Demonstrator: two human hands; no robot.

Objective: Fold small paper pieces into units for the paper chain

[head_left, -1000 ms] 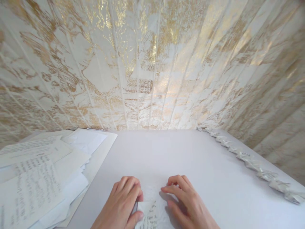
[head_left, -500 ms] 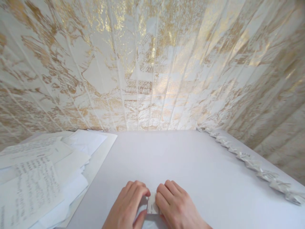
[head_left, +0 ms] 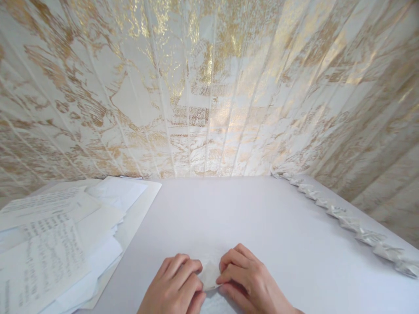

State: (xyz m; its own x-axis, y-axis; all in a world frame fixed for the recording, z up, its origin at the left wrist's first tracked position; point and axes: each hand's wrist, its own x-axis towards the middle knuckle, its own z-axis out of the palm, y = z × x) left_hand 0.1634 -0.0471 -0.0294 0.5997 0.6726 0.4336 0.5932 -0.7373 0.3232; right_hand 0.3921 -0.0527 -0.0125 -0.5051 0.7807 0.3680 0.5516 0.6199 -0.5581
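A small folded piece of white paper point(head_left: 209, 276) lies between my two hands near the bottom of the head view, just above the tabletop or on it. My left hand point(head_left: 178, 283) has its fingers curled, pinching the paper's left side. On the other side, my right hand point(head_left: 250, 279) grips the paper's right edge between thumb and fingers. The fingers hide both ends of the paper, and its near edge looks slightly raised.
A pile of printed and handwritten paper sheets point(head_left: 49, 257) covers the left of the white table point(head_left: 209, 213). Along the right edge runs a row of several small folded paper pieces point(head_left: 348, 223). White and gold patterned wall covering point(head_left: 212, 87) rises behind.
The paper between my hands has turned from a flat printed strip to a plainer, angled shape. My left fingers have closed in on it, and the right hand has shifted its grip.
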